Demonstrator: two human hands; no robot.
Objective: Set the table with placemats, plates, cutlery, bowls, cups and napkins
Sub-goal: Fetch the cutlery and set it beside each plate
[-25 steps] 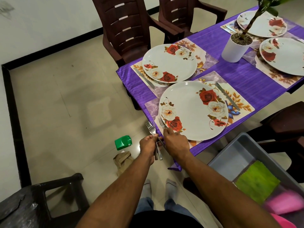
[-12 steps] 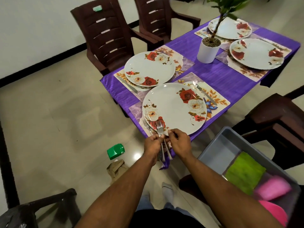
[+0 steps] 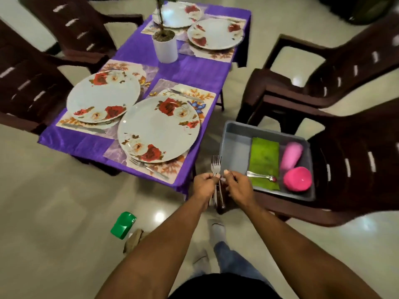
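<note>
**Forks in hand beside the half-laid table**

Head view: the person stands off the near corner of the purple-clothed table (image 3: 190,72), both hands raised in front of the body. The left hand (image 3: 204,185) grips a small bundle of stainless-steel forks (image 3: 216,167), fingers curled round the handles, tines pointing up and away. The right hand (image 3: 238,186) meets the bundle from the other side, its thumb and forefinger pinching at the necks just under the tines, apparently to pick one fork out; the other fingers are loosely curled. How many forks are in the bundle I cannot tell.

These forks should be light, stiff and smooth, so they can slide against each other; a pinch at the neck or mid-handle looks the safest hold, and the left hand's grip must stay firm while one is drawn free.

One steel fork (image 3: 149,168) already lies on the floral placemat (image 3: 172,167) beside the nearest rose-patterned white plate (image 3: 158,128), and a table knife (image 3: 185,94) lies on the mat's far side. Three more plates sit on mats further along.

To the right, a grey plastic bin (image 3: 235,145) on a dark brown chair holds a green cloth napkin (image 3: 264,156), a spoon (image 3: 262,176), a pink cup (image 3: 291,155) and a pink bowl (image 3: 298,179), all yet to be set out.
</note>
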